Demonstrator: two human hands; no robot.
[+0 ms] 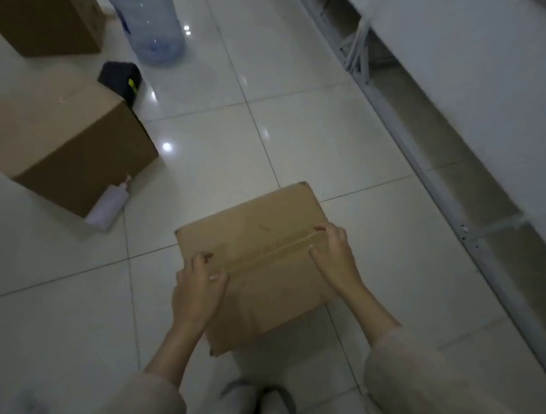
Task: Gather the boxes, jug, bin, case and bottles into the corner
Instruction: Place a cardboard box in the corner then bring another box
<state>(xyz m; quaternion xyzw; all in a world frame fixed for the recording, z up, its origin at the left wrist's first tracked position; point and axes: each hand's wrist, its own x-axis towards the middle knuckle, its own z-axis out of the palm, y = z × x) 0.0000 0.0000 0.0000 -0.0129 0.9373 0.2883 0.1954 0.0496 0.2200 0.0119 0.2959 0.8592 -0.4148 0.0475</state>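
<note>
- Head view: a taped cardboard box [257,256] is seen low in the middle of the frame, over the pale tiled floor [315,139], with both hands laid on its top face.
- The left hand [198,285] is placed at the near left corner of the box, its fingers curled against the top and edge; a firm grasp cannot be confirmed.
- The right hand [333,256] is set on the right edge, beside the end of the tape seam, fingers bent over that edge.
- The box is thus held between the two hands, the tape line running from one hand to the other.
- A larger box [65,141] is seen to the left, with a white bottle [109,204] lying against its lower side.
- A dark case [121,78] is seen behind that box, near a clear water jug [151,23].
- Another box [45,12] is seen at the top left, beside the jug.
- White shelving [425,126] is seen along the right.
</note>
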